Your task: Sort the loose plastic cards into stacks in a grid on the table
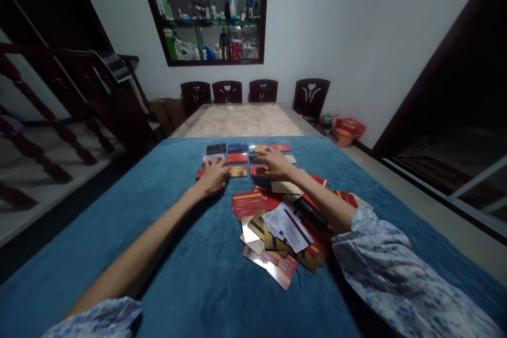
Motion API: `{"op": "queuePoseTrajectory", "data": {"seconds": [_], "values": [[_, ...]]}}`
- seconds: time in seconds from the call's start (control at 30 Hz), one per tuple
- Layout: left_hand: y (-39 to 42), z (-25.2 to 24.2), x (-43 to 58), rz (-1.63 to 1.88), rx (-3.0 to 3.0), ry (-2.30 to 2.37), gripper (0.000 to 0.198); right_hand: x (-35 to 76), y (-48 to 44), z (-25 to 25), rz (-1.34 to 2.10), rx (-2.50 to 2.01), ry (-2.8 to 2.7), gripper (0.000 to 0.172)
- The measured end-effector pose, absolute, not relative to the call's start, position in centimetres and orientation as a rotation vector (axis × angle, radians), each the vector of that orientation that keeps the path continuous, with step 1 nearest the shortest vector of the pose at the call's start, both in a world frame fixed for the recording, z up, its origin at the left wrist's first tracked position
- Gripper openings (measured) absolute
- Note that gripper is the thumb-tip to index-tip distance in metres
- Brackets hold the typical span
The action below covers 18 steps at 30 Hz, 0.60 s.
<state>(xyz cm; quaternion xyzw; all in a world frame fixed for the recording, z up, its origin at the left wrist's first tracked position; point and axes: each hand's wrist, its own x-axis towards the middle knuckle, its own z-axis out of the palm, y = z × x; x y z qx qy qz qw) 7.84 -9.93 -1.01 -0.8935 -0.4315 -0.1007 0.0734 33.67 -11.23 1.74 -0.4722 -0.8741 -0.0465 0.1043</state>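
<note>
Several cards lie in rows on the blue cloth point(178, 253). My left hand point(214, 175) rests at the lower left of these rows, fingers apart. It partly covers a red card point(200, 172) and a pale card point(209, 158), and its thumb side meets an orange-gold card point(239, 171). My right hand point(278, 163) is over the right part of the rows, fingers spread and bent downward. Its fingertips are at a red card point(257, 171) in the nearest row. Below my right forearm spreads a loose pile of overlapping cards, including a white card with a dark stripe point(291, 227).
A black card or case point(311, 212) lies in the pile. Beyond the cloth, the patterned tabletop point(241, 120) extends toward several dark chairs point(263, 91). Wall shelves point(209, 22) hold bottles and a plush toy. A wooden railing point(51, 100) stands left; a red bag point(350, 127) sits right.
</note>
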Motion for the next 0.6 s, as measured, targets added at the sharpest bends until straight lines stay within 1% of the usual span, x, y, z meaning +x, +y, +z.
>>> {"op": "queuePoseTrajectory", "data": {"seconds": [0.13,0.27,0.6], "values": [[-10.7,-0.9,8.9,-0.41,-2.7,-1.231,0.028,36.5,-12.7,1.4,-0.163,-1.373,-2.506,0.025],[-12.1,-0.3,10.5,-0.465,-2.744,-1.159,0.029,39.1,-14.2,0.7,-0.172,-1.372,-2.437,0.02],[-13.9,0.0,14.1,-0.443,-2.806,-1.064,0.025,43.3,-17.2,0.1,-0.092,-1.371,-2.331,0.022]]}}
